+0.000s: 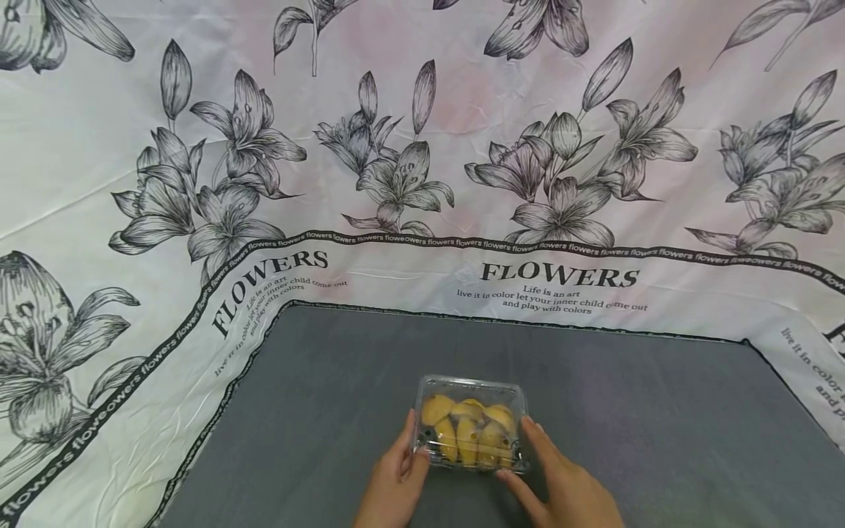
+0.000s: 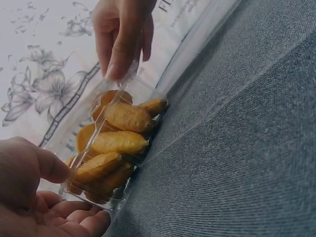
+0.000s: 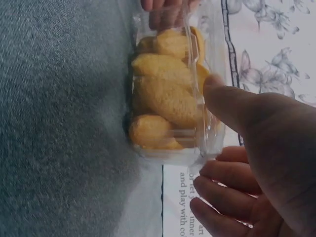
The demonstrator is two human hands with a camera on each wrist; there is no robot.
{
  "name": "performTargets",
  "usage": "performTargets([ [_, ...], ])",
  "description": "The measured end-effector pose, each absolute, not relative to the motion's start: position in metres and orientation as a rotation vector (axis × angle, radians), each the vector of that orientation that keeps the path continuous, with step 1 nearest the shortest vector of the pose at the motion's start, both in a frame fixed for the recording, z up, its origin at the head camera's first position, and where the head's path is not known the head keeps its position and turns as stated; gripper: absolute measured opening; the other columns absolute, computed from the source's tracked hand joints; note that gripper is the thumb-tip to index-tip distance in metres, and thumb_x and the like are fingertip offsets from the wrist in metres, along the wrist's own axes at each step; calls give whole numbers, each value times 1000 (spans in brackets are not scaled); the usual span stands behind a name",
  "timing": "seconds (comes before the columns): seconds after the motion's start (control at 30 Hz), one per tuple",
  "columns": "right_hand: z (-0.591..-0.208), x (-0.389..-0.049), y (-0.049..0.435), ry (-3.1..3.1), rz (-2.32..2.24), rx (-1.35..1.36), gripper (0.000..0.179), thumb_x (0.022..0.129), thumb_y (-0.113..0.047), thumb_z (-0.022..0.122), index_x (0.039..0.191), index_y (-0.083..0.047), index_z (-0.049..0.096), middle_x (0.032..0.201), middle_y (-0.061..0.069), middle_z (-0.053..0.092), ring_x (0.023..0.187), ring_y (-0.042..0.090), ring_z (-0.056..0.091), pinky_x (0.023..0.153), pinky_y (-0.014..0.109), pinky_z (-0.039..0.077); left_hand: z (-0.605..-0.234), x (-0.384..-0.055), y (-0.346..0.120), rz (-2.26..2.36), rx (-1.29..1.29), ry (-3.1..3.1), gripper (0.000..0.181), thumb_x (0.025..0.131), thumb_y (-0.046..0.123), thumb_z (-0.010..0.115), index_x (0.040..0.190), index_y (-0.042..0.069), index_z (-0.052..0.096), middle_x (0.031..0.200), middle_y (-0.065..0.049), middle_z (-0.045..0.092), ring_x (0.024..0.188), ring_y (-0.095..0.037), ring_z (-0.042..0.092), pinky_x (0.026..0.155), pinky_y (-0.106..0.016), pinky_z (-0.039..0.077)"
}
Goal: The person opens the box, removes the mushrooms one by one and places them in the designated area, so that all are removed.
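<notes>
A clear plastic clamshell box (image 1: pixel 472 380) with its lid down lies on the grey cloth at the lower middle of the head view. Inside are several plump, yellow-orange oval pieces of food (image 1: pixel 467 434); their exact kind is unclear. My left hand (image 1: pixel 394 478) holds the box's left side, thumb at the near left corner. At the opposite side my right hand (image 1: pixel 569 485) holds it, thumb by the near right corner. Both wrist views show the thumbs on the lid's front edge (image 3: pixel 193 106) and the other fingers around the sides. The box's underside is hidden.
Dark grey cloth (image 1: pixel 370 359) covers the flat surface around the box. Behind it and to both sides rises a white sheet (image 1: pixel 455 176) printed with black lilies and lettering. A black-edged border (image 1: pixel 528 323) marks where grey meets white.
</notes>
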State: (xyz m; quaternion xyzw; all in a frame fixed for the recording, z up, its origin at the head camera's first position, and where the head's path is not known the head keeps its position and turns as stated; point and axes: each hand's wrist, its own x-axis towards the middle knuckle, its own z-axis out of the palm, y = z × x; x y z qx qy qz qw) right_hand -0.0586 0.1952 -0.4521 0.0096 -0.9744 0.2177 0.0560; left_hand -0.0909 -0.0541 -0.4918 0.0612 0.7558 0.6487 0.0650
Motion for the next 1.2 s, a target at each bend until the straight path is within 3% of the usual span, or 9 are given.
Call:
performTargets([
  [0.1, -452, -60, 193, -2929, 601, 30, 85, 86, -59, 83, 154, -17, 56, 130, 18, 73, 45, 8, 46, 41, 33, 39, -492, -91, -54, 1969, 192, 2279, 69, 108, 21, 61, 165, -2, 29, 157, -38, 38, 140, -47, 48, 109, -48, 49],
  [0.2, -452, -60, 191, -2885, 541, 43, 79, 85, -53, 86, 150, -16, 60, 102, 14, 79, 42, 7, 39, 39, 29, 33, -492, -90, -54, 1974, 202, 2291, 69, 107, 20, 62, 165, -2, 29, 156, -38, 40, 138, -47, 50, 108, -47, 51],
  [0.27, -453, -60, 191, -2850, 487, 78, 77, 83, -51, 88, 147, -15, 62, 86, 10, 77, 41, 6, 36, 38, 27, 30, -493, -90, -54, 1975, 199, 2292, 69, 107, 20, 62, 164, -2, 30, 156, -37, 39, 138, -46, 50, 108, -47, 51],
  [0.4, -454, -62, 192, -2776, 389, 165, 74, 80, -47, 92, 141, -13, 67, 73, 5, 73, 38, 3, 29, 37, 23, 24, -493, -92, -53, 1972, 168, 2273, 69, 107, 21, 62, 165, 0, 30, 159, -34, 38, 140, -46, 49, 109, -45, 49],
  [0.6, -457, -65, 195, -2698, 322, 249, 71, 77, -45, 94, 135, -12, 71, 49, -14, 45, 37, -4, 20, 37, 19, 19, -492, -92, -53, 1961, 156, 2282, 70, 107, 24, 62, 164, 0, 31, 160, -34, 37, 139, -46, 50, 108, -47, 50],
  [0.8, -460, -69, 198, -2585, 252, 330, 68, 70, -40, 98, 127, -12, 74, 46, -19, 35, 39, -8, 11, 38, 14, 13, -492, -91, -52, 1991, 167, 2263, 70, 107, 24, 63, 164, -2, 30, 162, -31, 35, 140, -44, 50, 110, -44, 48],
  [1.07, -460, -72, 197, -2543, 229, 369, 63, 68, -36, 98, 122, -11, 76, 60, -6, 65, 40, -9, 11, 38, 13, 13, -490, -92, -54, 1994, 204, 2236, 72, 108, 22, 62, 164, -5, 26, 163, -34, 31, 140, -46, 49, 109, -41, 50],
  [1.2, -460, -73, 198, -2503, 227, 407, 57, 72, -36, 94, 119, -10, 76, 83, 5, 80, 40, -10, 13, 38, 13, 13, -489, -93, -54, 2003, 210, 2218, 71, 109, 20, 61, 163, -7, 24, 163, -34, 29, 141, -45, 48, 109, -39, 50],
])
